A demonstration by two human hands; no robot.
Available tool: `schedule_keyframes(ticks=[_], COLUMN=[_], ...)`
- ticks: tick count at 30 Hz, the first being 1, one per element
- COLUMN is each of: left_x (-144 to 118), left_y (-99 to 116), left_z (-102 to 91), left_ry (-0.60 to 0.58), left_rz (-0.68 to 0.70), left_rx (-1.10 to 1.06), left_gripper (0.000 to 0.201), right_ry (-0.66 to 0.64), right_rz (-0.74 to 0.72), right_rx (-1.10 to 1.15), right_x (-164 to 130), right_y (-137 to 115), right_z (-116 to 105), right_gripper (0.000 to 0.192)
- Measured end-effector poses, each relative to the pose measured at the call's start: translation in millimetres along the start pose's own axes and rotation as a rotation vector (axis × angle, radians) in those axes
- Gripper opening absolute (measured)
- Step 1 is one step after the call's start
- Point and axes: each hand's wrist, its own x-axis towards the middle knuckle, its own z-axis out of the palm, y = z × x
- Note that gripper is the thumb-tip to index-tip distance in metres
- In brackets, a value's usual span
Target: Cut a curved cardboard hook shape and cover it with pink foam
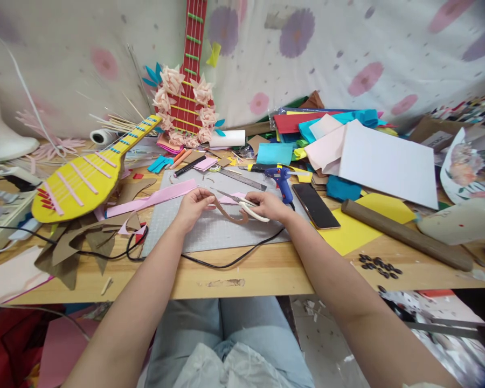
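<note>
My left hand (194, 209) pinches one end of a curved brown cardboard strip (230, 216) above the grey cutting mat (210, 237). White-handled scissors (254, 211) are in my right hand (268, 206), with the blades pointing left toward the strip's upper side. The strip's far end hangs just under the scissors' handles; whether it touches them I cannot tell. Pink paper (231, 199) lies on the mat behind the scissors. A metal ruler (244, 179) rests at the mat's back edge, and a blue glue gun (282, 183) stands just beyond my right hand.
A yellow cardboard lute (75, 183) lies at left, and a red flowered instrument (186, 108) leans at the back. A phone (316, 206), a brown tube (404, 234) and black beads (378, 264) are at right. A black cable (226, 266) crosses the front.
</note>
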Motion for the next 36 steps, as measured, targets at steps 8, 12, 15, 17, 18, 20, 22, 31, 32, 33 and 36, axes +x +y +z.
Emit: schedule_keyframes(ticks=[8, 12, 15, 17, 18, 20, 22, 31, 32, 33, 36], left_x=[2, 4, 6, 7, 7, 8, 9, 1, 0, -2, -3], left_y=[-1, -1, -1, 0, 0, 0, 0, 5, 7, 10, 15], left_z=[-2.8, -5.1, -6.5, -7.4, -8.0, -9.2, -10.2, -7.0, -7.5, -8.1, -10.0], left_ry=[0.048, 0.102, 0.165, 0.204, 0.224, 0.268, 0.303, 0.088, 0.036, -0.032, -0.142], left_rz=[0.030, 0.059, 0.074, 0.084, 0.087, 0.080, 0.067, 0.083, 0.070, 0.042, -0.075], left_rx=[-0.018, -0.054, -0.083, -0.097, -0.105, -0.127, -0.154, -0.227, -0.261, -0.306, -0.420], left_gripper=[0.027, 0.029, 0.027, 0.023, 0.021, 0.018, 0.018, 0.020, 0.018, 0.015, 0.015], right_ry=[0.287, 0.284, 0.227, 0.179, 0.170, 0.198, 0.260, 0.312, 0.360, 0.410, 0.485], right_rz=[0.200, 0.145, 0.069, 0.016, -0.016, -0.083, -0.111, -0.003, -0.017, -0.046, -0.188], right_rx=[-0.313, -0.507, -0.530, -0.484, -0.446, -0.331, -0.148, 0.416, 0.403, 0.380, 0.300], right_x=[-2, 1, 1, -1, -3, -6, -6, 9, 9, 9, 5], right_y=[1, 4, 7, 8, 7, 3, -2, -8, -5, -4, -4], right_z=[-2, 1, 2, -1, -2, -5, -3, 27, 26, 24, 17], right_gripper=[0.035, 0.035, 0.036, 0.040, 0.041, 0.039, 0.036, 0.017, 0.015, 0.013, 0.009])
